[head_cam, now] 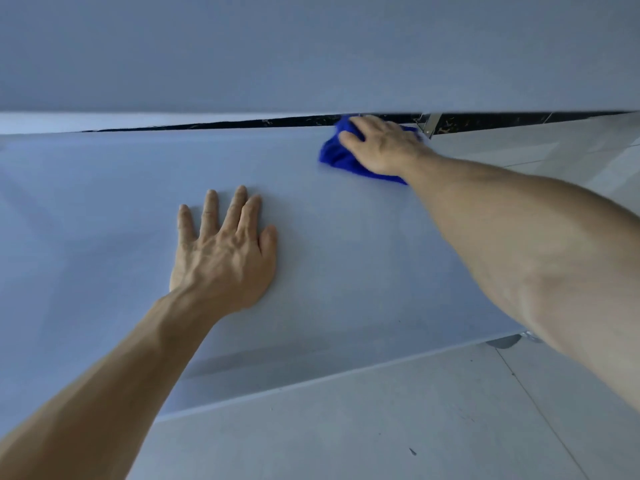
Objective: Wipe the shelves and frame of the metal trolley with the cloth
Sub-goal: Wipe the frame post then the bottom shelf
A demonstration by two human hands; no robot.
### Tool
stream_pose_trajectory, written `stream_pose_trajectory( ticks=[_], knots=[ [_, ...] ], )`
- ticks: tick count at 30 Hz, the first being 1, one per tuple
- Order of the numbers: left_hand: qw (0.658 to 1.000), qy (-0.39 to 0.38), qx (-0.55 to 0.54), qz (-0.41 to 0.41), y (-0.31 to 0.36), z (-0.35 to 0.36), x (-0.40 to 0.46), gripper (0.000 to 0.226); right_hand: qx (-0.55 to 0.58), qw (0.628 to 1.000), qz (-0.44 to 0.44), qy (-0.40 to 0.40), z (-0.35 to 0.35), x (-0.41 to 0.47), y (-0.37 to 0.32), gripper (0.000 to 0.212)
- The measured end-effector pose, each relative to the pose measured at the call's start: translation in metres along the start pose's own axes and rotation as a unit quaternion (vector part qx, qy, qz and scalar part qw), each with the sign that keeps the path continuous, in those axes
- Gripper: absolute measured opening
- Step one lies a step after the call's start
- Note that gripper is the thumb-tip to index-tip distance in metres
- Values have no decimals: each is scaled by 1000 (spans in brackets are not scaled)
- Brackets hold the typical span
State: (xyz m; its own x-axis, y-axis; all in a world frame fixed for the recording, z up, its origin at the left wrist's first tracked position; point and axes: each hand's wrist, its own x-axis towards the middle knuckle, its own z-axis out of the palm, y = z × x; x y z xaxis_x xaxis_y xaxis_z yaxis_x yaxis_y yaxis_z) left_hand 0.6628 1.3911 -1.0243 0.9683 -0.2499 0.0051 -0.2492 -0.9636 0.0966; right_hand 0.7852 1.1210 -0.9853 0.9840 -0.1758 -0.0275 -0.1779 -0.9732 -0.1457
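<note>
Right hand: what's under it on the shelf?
The blue cloth, bunched under the right hand at the shelf far edge. The hand covers part of it; the shelf beneath is hidden.

The left hand (221, 258) lies flat on the lower shelf (104, 202). The cloth (337, 157) sits under the right hand (381, 147) at its far right corner, beneath the upper shelf (311, 46)

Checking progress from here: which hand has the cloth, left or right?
The right hand, pressing the blue cloth at the shelf's far edge. The left hand lies flat and bare on the shelf.
</note>
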Motion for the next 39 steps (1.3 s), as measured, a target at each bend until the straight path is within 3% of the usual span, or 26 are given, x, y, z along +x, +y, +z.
stream_pose_trajectory(
  ticks=[5, 8, 14, 18, 20, 28, 30, 34, 39],
  knots=[
    [1000, -3, 1, 4, 3, 4, 0, 66, 32, 992, 116, 24, 0, -18, 79, 65],
    [1000, -5, 4, 8, 7, 5, 3, 66, 20, 993, 115, 29, 1, -30, 74, 70],
    [1000, -21, 6, -1, 6, -1, 9, 65, -12, 998, -61, -12, 12, -103, 49, 75],
    [1000, -28, 7, 2, 5, -2, 16, 63, -32, 973, -227, -27, 18, -186, 66, 66],
    [1000, -29, 5, 6, 5, -1, 20, 63, -61, 964, -260, -6, 21, -220, 86, 62],
    [991, -88, -63, 77, -8, -27, 54, 63, -76, 972, -222, 10, 10, -219, 101, 61],
    [982, -97, -115, 111, -27, -45, 52, 51, -60, 975, -214, -5, 5, -211, 102, 61],
    [975, -36, -134, 175, -59, -61, 3, 30, -4, 981, -190, -32, -5, -200, 102, 56],
    [981, 8, -66, 185, -74, -52, -72, 57, 16, 989, -145, -8, -7, -197, 96, 67]
  ],
)
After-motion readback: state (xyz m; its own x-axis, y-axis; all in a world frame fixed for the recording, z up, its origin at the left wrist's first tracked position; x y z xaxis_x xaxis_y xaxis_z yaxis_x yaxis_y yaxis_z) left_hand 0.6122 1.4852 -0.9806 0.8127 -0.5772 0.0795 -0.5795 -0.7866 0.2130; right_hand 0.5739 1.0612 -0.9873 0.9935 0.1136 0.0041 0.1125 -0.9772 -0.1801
